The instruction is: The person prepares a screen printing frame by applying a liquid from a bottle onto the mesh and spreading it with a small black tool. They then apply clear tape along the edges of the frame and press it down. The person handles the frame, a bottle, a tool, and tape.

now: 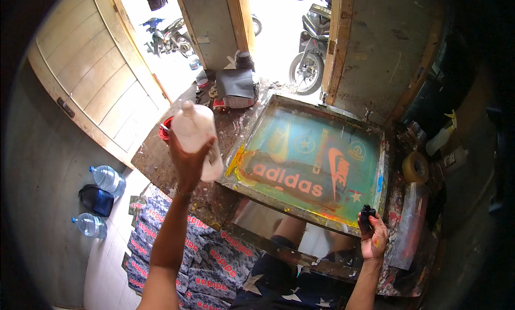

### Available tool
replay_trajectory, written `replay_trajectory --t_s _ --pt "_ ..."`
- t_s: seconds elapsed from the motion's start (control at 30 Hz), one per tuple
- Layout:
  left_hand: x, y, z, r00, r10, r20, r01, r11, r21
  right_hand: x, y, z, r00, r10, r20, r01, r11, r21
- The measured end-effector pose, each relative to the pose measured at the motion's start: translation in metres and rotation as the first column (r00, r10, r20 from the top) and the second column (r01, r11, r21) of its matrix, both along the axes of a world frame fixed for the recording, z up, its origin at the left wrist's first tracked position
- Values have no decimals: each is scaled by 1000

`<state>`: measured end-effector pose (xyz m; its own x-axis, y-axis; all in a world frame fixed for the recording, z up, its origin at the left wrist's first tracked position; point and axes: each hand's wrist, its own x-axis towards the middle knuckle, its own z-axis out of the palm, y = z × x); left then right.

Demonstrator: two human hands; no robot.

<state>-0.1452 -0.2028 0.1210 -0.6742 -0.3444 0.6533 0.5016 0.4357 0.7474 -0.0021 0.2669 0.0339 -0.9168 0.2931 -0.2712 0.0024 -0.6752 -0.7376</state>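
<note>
My left hand (189,168) is wrapped round a large whitish plastic bottle (196,128), raised over the left part of the worktable with its narrow neck up. The bottle looks slightly blurred. Low on the right, my right hand (375,240) grips a small black lump (367,217), too unclear to name. That hand is at the near right corner of a screen-printing frame (263,203). Its greenish mesh (306,162) carries several logo and lettering designs, with yellow and orange ink smears along the edges.
A red container (166,128) stands behind the bottle. Dark printed fabric pieces (206,256) lie at lower left, near water jugs (109,180). On the right are a tape roll (415,167), a spray bottle (441,135) and a clear plastic roll (409,224). Motorbikes (311,52) stand outside the doorways.
</note>
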Motion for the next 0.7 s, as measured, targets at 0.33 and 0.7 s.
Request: replay_trajectory --t_s 0.33,0.7 --pt "-127 -48 -76 972 204 -114 -212 975 -62 13 28 -10 998 -51 -30 52 998 23" --pt "-41 29 -53 888 459 -21 -454 869 -196 2 50 -12 998 -57 19 47 945 323"
